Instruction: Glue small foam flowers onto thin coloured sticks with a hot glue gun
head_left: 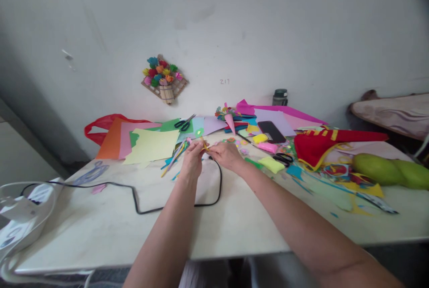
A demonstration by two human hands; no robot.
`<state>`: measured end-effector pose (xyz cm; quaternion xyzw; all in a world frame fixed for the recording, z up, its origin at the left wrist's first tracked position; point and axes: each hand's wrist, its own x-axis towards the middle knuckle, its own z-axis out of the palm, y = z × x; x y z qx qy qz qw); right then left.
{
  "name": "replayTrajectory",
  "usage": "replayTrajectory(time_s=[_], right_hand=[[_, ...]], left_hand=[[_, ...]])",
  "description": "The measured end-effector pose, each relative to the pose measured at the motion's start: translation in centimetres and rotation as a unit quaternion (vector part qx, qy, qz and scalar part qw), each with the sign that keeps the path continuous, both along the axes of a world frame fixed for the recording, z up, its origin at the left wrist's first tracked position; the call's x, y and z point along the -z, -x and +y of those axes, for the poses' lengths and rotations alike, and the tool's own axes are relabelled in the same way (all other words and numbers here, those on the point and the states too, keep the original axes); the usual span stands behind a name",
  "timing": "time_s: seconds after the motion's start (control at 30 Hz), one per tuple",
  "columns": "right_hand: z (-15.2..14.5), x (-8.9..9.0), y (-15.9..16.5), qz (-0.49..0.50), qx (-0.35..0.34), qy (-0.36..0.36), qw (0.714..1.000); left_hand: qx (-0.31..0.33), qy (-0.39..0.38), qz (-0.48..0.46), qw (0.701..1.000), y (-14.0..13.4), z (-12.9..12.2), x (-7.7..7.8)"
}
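Note:
Over the middle of the table my left hand (193,157) and my right hand (227,154) meet, fingertips nearly touching. Both pinch a narrow yellow paper strip (205,146), mostly covered by the fingers. Just beyond it lies a small green paper flower (199,132). Loose coloured paper strips (174,160) lie left of my left hand. Below the hands runs a black cable (219,185), and a small white object beside its end is partly hidden by my fingers.
Coloured sheets (152,146) and scissors (184,123) lie at the back left; a phone (272,132), clay packs (271,164), more scissors (283,159), red cloth (315,147) and green fruit (372,168) are to the right. A power strip (25,216) stands at the left edge.

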<state>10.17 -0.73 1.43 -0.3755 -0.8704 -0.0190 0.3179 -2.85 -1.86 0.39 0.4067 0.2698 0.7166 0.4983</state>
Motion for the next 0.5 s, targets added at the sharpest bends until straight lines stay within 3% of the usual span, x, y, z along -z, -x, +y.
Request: replayTrajectory(time_s=[0.27,0.5], right_hand=[[0.3,0.8,-0.1,-0.005,-0.009,0.02,1.0],[1.0,1.2,-0.5,-0.025,0.028,0.012,0.999]], left_hand=[[-0.015,0.033,-0.011,0.999,-0.2,0.1,0.2],[0.04,0.052,-0.014,0.998,-0.1,-0.2,0.1]])
